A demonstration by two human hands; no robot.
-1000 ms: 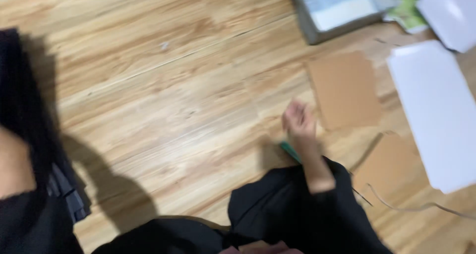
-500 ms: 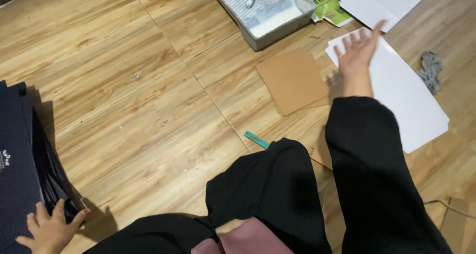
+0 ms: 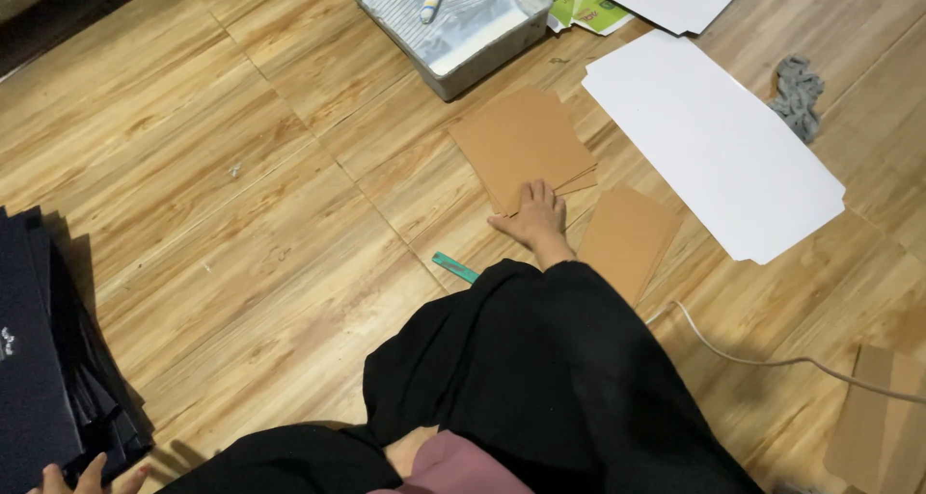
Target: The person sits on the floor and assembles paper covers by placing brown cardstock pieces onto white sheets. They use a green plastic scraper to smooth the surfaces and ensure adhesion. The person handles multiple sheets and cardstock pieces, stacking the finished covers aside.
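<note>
My right hand lies flat on the wooden floor, fingers spread, its fingertips on the near edge of a stack of brown cardboard sheets. A black sleeve covers the arm. A second brown cardboard piece lies just right of the hand. A thin teal tool lies on the floor left of the wrist. My left hand shows only its fingers at the bottom left, against a stack of dark blue-black boards. Its grip is cut off by the frame edge.
A silver metal tray holding a small roller sits at the top. Large white sheets lie to the right, with a grey cloth beyond. A white cable and more cardboard lie at the lower right.
My right hand has pulled back from the white sheet and come down on the near edge of the brown cardboard stack. The view has tilted, and my left hand stays by the dark boards.
</note>
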